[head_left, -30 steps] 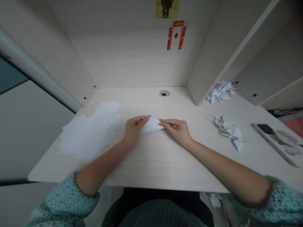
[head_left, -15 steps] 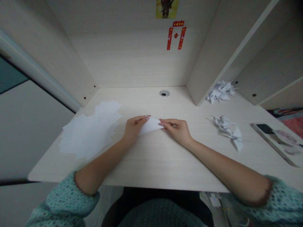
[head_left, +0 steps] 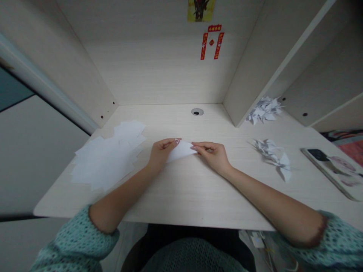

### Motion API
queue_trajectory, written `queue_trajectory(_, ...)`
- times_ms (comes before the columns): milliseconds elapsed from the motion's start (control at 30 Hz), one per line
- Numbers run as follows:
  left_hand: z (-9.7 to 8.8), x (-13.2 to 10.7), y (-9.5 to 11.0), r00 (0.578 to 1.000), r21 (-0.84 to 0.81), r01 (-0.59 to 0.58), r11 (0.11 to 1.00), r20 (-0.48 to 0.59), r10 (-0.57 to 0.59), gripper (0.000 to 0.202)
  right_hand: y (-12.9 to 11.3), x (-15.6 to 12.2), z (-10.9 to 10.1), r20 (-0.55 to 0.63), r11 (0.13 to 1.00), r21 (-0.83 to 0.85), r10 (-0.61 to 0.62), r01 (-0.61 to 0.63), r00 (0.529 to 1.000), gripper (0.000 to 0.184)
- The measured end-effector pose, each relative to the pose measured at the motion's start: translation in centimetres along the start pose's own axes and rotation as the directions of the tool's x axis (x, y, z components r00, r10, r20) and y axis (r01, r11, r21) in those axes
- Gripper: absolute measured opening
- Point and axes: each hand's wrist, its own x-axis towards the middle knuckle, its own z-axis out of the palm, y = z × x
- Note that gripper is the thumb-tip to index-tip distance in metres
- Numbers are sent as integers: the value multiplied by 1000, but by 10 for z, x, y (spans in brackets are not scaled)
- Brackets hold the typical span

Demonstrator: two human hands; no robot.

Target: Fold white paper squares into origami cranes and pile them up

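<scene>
A small folded sheet of white paper (head_left: 181, 150) lies on the pale wooden desk (head_left: 187, 196) in the middle. My left hand (head_left: 161, 152) pinches its left edge with fingers curled. My right hand (head_left: 213, 154) pinches its right corner, thumb against the forefinger. Both wrists rest on the desk. Part of the paper is hidden under my fingers.
A loose pile of white sheets (head_left: 107, 158) lies at the left. Folded paper figures (head_left: 272, 155) sit at the right, more of them (head_left: 264, 109) in the side shelf. A phone (head_left: 331, 166) lies far right. A cable hole (head_left: 197, 112) is at the back.
</scene>
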Motion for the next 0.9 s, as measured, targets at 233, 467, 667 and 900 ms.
queue_trajectory(233, 0, -2, 1, 996, 10, -83, 997, -17, 83, 28, -2, 6, -2, -23, 993, 98, 70, -67, 997, 32)
queue_trajectory(467, 3, -7, 9, 975, -55, -123, 991, -194, 111, 27, -17, 0, 4, 140, 916, 340, 174, -212, 975, 36)
queue_trajectory(667, 15, -22, 11, 993, -149, -105, 983, -71, 95, 30, -25, -12, 19, 212, 894, 279, 299, -351, 930, 34)
queue_trajectory(900, 18, -19, 8, 998, -205, -35, 978, -59, 23, 27, -25, -16, 20, 96, 929, 212, 289, -303, 953, 38)
